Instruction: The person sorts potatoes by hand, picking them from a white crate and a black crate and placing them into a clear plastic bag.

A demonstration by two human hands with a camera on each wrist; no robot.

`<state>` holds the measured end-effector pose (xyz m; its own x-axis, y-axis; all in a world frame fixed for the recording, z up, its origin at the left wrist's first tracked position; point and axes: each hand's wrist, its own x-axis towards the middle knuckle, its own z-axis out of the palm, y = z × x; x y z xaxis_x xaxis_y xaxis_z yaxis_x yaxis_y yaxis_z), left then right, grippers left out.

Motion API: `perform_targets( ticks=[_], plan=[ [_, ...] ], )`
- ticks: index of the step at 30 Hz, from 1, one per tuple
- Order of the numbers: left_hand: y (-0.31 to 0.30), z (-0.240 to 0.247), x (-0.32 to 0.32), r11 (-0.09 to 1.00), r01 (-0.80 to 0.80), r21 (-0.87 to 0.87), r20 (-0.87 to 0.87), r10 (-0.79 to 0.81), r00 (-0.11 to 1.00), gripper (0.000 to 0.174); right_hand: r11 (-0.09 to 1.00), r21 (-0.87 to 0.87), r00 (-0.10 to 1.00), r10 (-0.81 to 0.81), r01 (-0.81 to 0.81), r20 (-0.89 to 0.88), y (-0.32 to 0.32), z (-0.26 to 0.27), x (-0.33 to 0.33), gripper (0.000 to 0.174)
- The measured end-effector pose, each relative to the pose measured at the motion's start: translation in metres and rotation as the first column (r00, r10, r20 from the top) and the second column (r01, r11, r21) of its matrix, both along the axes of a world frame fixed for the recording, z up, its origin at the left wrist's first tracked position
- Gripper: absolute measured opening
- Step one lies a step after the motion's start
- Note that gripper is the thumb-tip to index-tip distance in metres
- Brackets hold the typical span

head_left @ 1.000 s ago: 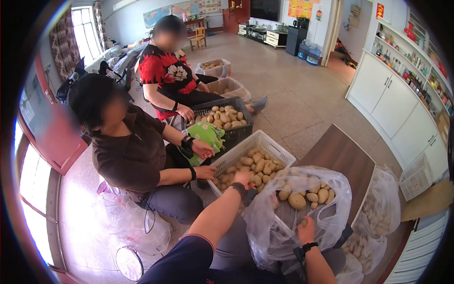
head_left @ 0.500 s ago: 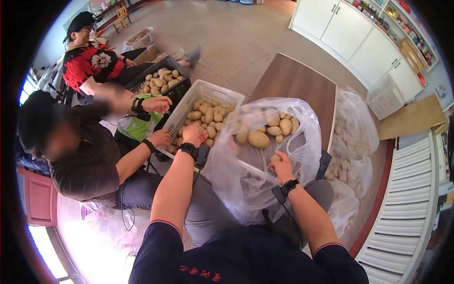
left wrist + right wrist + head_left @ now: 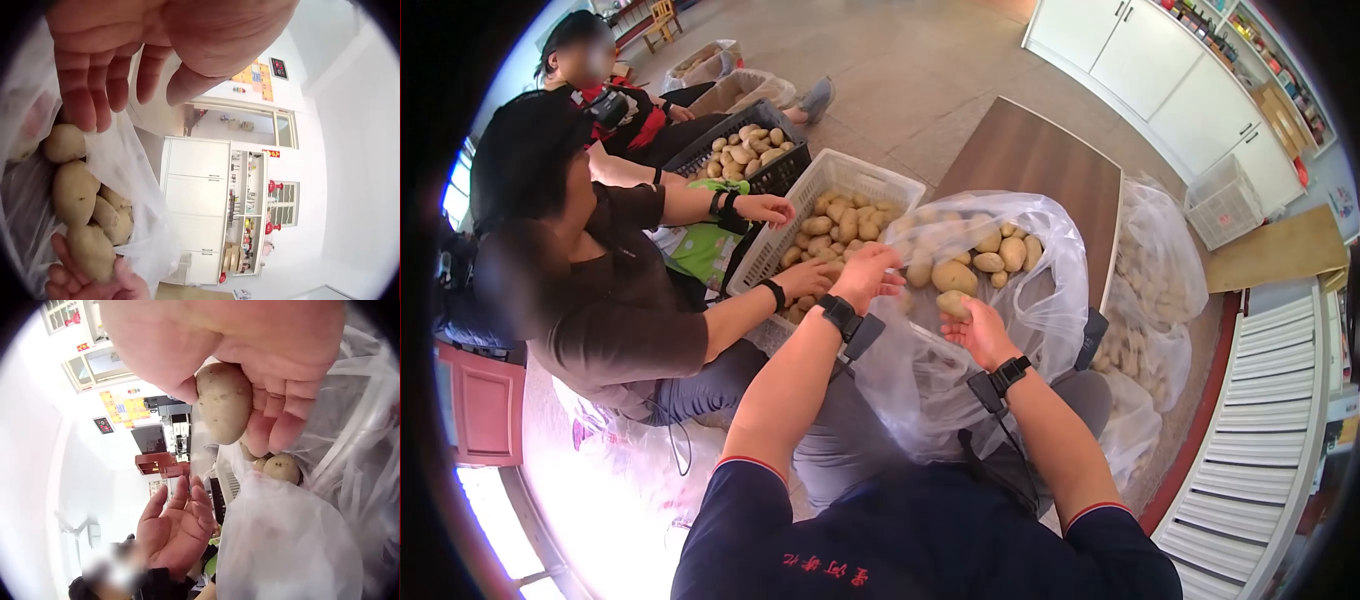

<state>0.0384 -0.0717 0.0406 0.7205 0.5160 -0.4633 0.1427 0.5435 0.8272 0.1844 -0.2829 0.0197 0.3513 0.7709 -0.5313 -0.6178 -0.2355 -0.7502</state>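
Observation:
A tan potato sits in my right hand, gripped between thumb and fingers at the near side of a clear plastic bag. The right wrist view shows that potato close up, with dark specks on its skin. My left hand is raised between the white crate and the bag. Its palm appears in the right wrist view with loose fingers and nothing in them. Inside the open-mouthed bag lie several potatoes.
Beside me on the left, a person reaches one hand into the white crate of potatoes. Beyond is a dark crate of potatoes and another seated person. A brown tabletop stands ahead; filled bags sit at right.
My left hand has come up from the potatoes in the white crate and moved right towards the bag. My right hand has risen slightly with the potato. The head view has swung downward and right.

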Motion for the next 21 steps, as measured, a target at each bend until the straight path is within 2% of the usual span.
perform_targets(
  ticks=[4, 6, 7, 9, 13, 16, 18, 19, 20, 21],
  plan=[
    [-0.019, 0.008, 0.006, 0.996, 0.053, 0.067, -0.034, -0.051, 0.998, 0.033, 0.999, -0.016, 0.996, 0.036, -0.038, -0.080, 0.012, 0.006, -0.006, 0.036],
    [-0.028, 0.013, 0.010, 0.972, 0.192, 0.137, -0.114, -0.177, 0.978, 0.037, 0.999, -0.007, 0.993, 0.045, -0.046, -0.108, 0.018, 0.010, -0.008, 0.034],
    [-0.031, 0.015, 0.011, 0.974, 0.180, 0.140, -0.118, -0.164, 0.979, 0.037, 0.999, -0.002, 0.994, 0.054, -0.054, -0.095, 0.021, 0.011, -0.008, 0.037],
    [-0.035, 0.017, 0.011, 0.941, 0.314, 0.124, -0.082, -0.306, 0.949, 0.039, 0.998, 0.006, 0.995, 0.064, -0.063, -0.081, 0.026, 0.015, -0.010, 0.040],
    [-0.039, 0.017, 0.013, 0.937, 0.344, 0.053, -0.004, -0.345, 0.939, 0.037, 0.991, -0.084, 0.993, 0.108, -0.104, 0.047, 0.033, 0.015, -0.009, 0.047],
    [-0.035, 0.020, 0.010, 0.944, 0.330, 0.011, 0.031, -0.331, 0.943, 0.035, 0.989, -0.114, 0.985, 0.112, -0.098, 0.129, 0.037, 0.012, -0.010, 0.049],
    [-0.029, 0.014, 0.008, 0.967, 0.251, -0.051, 0.030, -0.250, 0.968, 0.033, 0.991, -0.107, 0.983, 0.099, -0.083, 0.157, 0.039, 0.011, -0.004, 0.049],
    [-0.023, 0.012, 0.007, 0.965, 0.257, -0.046, 0.034, -0.256, 0.966, 0.033, 0.995, -0.092, 0.996, 0.055, -0.048, 0.075, 0.041, 0.011, 0.001, 0.050],
    [-0.017, 0.009, 0.005, 0.982, 0.165, -0.087, 0.062, -0.160, 0.985, 0.032, 0.997, -0.082, 1.000, 0.011, -0.012, -0.011, 0.042, 0.011, 0.006, 0.052],
    [-0.015, 0.005, 0.006, 0.988, 0.071, -0.134, 0.082, -0.060, 0.995, 0.031, 0.997, 0.040, 0.979, -0.060, 0.069, -0.196, 0.042, 0.024, 0.017, 0.054]
  ],
)
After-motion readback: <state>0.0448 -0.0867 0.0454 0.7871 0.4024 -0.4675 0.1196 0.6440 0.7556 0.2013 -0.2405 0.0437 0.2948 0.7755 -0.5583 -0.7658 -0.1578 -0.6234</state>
